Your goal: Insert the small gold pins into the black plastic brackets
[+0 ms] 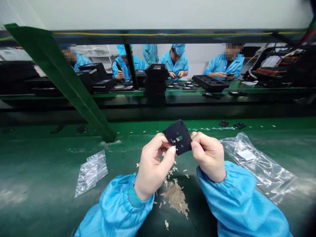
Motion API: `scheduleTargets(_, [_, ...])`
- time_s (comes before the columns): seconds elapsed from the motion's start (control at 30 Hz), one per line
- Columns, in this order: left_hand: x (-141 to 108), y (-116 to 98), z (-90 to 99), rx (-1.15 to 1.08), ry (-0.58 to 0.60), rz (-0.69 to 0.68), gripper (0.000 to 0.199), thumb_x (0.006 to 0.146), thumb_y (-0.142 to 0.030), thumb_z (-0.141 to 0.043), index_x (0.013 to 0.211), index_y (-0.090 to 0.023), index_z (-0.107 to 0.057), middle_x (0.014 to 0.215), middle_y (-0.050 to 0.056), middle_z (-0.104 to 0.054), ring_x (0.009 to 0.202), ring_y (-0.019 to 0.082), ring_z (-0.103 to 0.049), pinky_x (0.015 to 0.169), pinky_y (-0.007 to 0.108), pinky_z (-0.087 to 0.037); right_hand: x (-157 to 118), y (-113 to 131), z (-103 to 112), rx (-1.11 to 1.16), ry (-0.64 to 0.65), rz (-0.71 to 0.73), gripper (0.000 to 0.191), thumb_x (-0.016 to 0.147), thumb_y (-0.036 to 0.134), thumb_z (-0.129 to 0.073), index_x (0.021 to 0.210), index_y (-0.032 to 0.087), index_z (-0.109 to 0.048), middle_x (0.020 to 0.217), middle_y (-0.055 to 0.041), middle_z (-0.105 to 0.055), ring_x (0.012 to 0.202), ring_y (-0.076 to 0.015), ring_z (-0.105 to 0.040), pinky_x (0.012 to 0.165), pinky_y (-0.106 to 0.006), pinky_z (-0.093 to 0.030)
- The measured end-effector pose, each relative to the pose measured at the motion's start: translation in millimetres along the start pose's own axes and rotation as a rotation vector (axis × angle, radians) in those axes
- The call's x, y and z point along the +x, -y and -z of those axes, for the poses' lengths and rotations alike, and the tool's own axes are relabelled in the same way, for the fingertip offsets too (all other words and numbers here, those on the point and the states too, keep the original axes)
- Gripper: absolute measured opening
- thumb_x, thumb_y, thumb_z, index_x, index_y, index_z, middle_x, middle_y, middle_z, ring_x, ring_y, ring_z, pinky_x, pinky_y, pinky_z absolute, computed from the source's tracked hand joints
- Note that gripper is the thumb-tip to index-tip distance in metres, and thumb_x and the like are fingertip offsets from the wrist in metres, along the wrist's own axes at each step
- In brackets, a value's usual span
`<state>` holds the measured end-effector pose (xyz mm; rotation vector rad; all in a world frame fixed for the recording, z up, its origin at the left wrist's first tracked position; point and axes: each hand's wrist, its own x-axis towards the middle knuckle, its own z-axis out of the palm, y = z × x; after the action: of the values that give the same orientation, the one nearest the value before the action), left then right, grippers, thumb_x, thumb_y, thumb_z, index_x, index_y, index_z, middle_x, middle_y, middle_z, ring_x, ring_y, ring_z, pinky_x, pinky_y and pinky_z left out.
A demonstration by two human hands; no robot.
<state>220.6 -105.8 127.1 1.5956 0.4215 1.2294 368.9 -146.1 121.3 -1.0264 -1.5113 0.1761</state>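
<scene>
A thin black plastic panel [178,131] with small cut-out windows is held up in front of me, tilted, above the green bench. My left hand [156,164] pinches its left side, with the thumb near a few tiny pale spots on the lower left edge. At the lower right edge, the fingers of my right hand [208,153] close on the same panel. Below my hands lies a heap of small beige scraps [176,197], with loose pieces scattered around it.
Clear plastic bags [92,171] lie left, and a larger clear bag [256,164] lies right. Small black parts [224,123] sit along the bench's back edge. A green slanted post [66,82] rises at left. Beyond stand black trays [155,77] and several co-workers in blue.
</scene>
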Motion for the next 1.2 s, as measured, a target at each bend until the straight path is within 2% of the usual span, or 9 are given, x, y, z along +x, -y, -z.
scheduleTargets(0.23, [8.4,11.9,-1.7,-0.396,-0.016,0.217,0.003,0.078,-0.018,-0.059,0.081,-0.017,-0.058,0.068,-0.003,-0.053,0.061,0.007,-0.051,0.058,0.018,-0.042,0.4,0.6,-3.4,-0.145,-0.008,0.176,0.021,0.080,0.013,-0.051,0.067,0.021,-0.037,0.057,0.0050,-0.036,0.050,-0.0082,-0.034,0.045,-0.022,-0.029])
scheduleTargets(0.33, [14.1,17.6,-1.3,-0.520,0.005,0.241,0.008,0.073,-0.019,-0.063,0.078,-0.017,-0.058,0.066,-0.003,-0.054,0.058,0.007,-0.050,0.056,0.018,-0.042,-0.9,1.2,-6.0,-0.156,0.001,0.234,0.021,0.077,0.014,-0.058,0.071,0.021,-0.039,0.057,0.0055,-0.038,0.050,-0.0087,-0.037,0.045,-0.022,-0.032])
scheduleTargets(0.47, [16.8,22.5,0.1,-0.608,0.052,0.246,0.012,0.069,-0.023,-0.067,0.077,-0.017,-0.060,0.066,-0.003,-0.057,0.056,0.007,-0.051,0.055,0.019,-0.043,-3.0,0.4,-8.3,-0.159,-0.098,0.317,0.018,0.074,0.014,-0.062,0.080,0.021,-0.047,0.063,0.0034,-0.043,0.055,-0.0112,-0.043,0.049,-0.026,-0.038])
scheduleTargets(0.57, [16.1,23.9,0.8,-0.626,0.073,0.251,0.013,0.068,-0.025,-0.068,0.077,-0.018,-0.061,0.065,-0.002,-0.059,0.055,0.008,-0.052,0.056,0.020,-0.044,-3.5,0.4,-8.3,-0.196,-0.209,0.415,0.033,0.070,0.012,-0.067,0.098,0.020,-0.052,0.075,-0.0010,-0.050,0.063,-0.0138,-0.049,0.053,-0.029,-0.044])
scheduleTargets(0.63, [15.7,24.1,0.6,-0.642,0.075,0.244,0.011,0.069,-0.023,-0.068,0.077,-0.018,-0.062,0.066,-0.002,-0.060,0.056,0.007,-0.053,0.056,0.019,-0.045,-3.6,1.9,-7.7,-0.243,-0.228,0.475,0.042,0.069,0.009,-0.067,0.107,0.018,-0.052,0.082,-0.0038,-0.052,0.067,-0.0151,-0.052,0.055,-0.031,-0.046])
scheduleTargets(0.73, [15.8,23.9,-0.7,-0.669,0.071,0.227,0.009,0.070,-0.020,-0.067,0.078,-0.019,-0.064,0.066,-0.003,-0.060,0.056,0.006,-0.053,0.056,0.017,-0.045,-4.6,5.0,-7.0,-0.307,-0.196,0.521,0.043,0.071,0.004,-0.064,0.112,0.016,-0.054,0.084,-0.0060,-0.055,0.069,-0.0157,-0.054,0.055,-0.031,-0.048])
scheduleTargets(0.97, [15.0,26.2,-2.1,-0.610,0.035,0.141,0.008,0.074,-0.019,-0.066,0.082,-0.021,-0.066,0.069,-0.003,-0.062,0.060,0.006,-0.057,0.058,0.016,-0.047,-8.1,3.1,-8.7,-0.329,-0.228,0.491,0.046,0.071,-0.002,-0.062,0.115,0.014,-0.056,0.087,-0.0084,-0.063,0.075,-0.0164,-0.058,0.060,-0.031,-0.051])
scheduleTargets(1.1, [12.6,29.1,-1.9,-0.544,0.025,0.064,0.011,0.076,-0.020,-0.066,0.086,-0.025,-0.067,0.072,-0.003,-0.063,0.063,0.007,-0.058,0.060,0.017,-0.048,-5.2,8.3,-6.4,-0.361,-0.234,0.522,0.042,0.073,-0.003,-0.060,0.112,0.014,-0.058,0.082,-0.0074,-0.065,0.070,-0.0150,-0.059,0.057,-0.029,-0.052])
scheduleTargets(1.2, [12.7,31.3,-1.4,-0.507,0.030,-0.032,0.010,0.077,-0.022,-0.065,0.086,-0.026,-0.066,0.074,-0.002,-0.062,0.066,0.009,-0.058,0.060,0.021,-0.049,-3.1,17.8,-2.8,-0.371,-0.187,0.530,0.040,0.074,-0.003,-0.059,0.110,0.015,-0.057,0.076,-0.0059,-0.065,0.066,-0.0139,-0.059,0.054,-0.028,-0.052])
